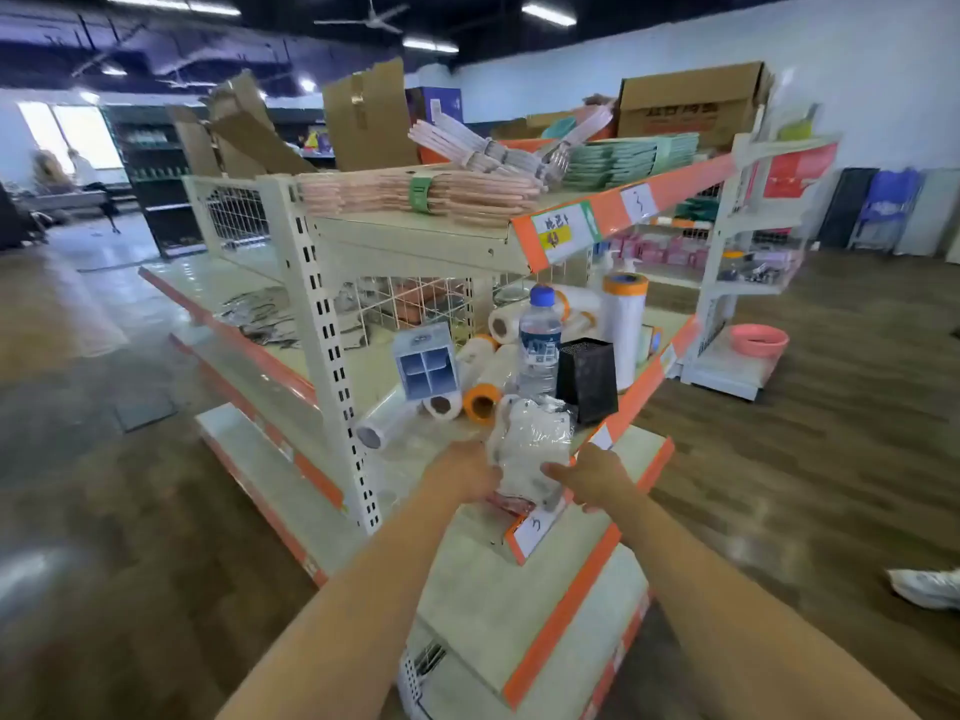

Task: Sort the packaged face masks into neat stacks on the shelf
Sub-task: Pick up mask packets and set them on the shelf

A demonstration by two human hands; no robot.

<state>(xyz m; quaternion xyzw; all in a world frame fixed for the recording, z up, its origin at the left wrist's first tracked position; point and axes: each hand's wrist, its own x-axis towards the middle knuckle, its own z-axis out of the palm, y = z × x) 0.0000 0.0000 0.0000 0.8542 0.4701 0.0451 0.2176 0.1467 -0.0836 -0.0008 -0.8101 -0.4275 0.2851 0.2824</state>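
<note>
On the middle shelf (631,402), a black mesh holder (588,379) is standing upright just right of the water bottle (539,345); what is sitting inside it cannot be made out. A boxed item (427,362) with a four-pane window is leaning just left of the bottle, and rolls of film (480,387) are lying around the bottle's base, one tall roll (625,324) standing behind and to the right of it.

Directly in front of the bottle, at the shelf's front corner, both hands are gripping a bundle of packaged face masks (530,449). The left hand (462,472) is curling around the bundle's left edge, its fingers hiding behind the plastic. The right hand (592,483) is pinching the bundle's lower right side, thumb lying on top.

The bundle is looking whitish and crinkled under clear glossy wrap, with darker smudges and a reddish strip at its lower end. Individual packs are too blurred to count.
</note>
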